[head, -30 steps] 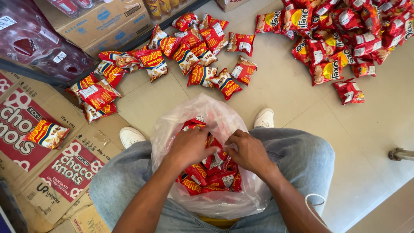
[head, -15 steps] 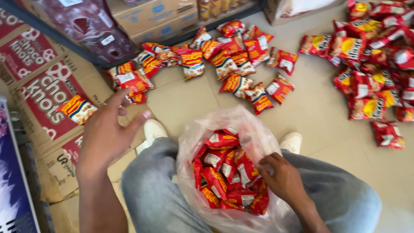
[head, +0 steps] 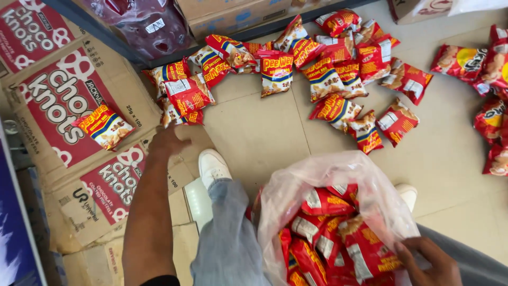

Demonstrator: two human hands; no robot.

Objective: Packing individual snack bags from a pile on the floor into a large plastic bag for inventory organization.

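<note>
- Clear plastic bag (head: 338, 180) sits between the person's knees, near centre, mouth open, packed with red snack packets (head: 328, 233).
- Right hand (head: 426, 259) grips the bag's near right edge, fingers curled on the plastic.
- Left hand (head: 168, 140) is stretched far left, fingers loosely spread, holding nothing, touching the nearest packets of a small heap (head: 182, 95).
- Flattened cardboard boxes (head: 63, 106) lie left; one loose packet (head: 106, 126) rests on them.
- More packets (head: 344, 69) are scattered on the tiled floor (head: 264, 132) farther out.

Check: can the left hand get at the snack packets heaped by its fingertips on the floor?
Probably yes. The left hand is stretched out, fingers open, right at the near edge of the snack packet pile; nothing lies between them. The right hand stays at the clear plastic bag.
</note>
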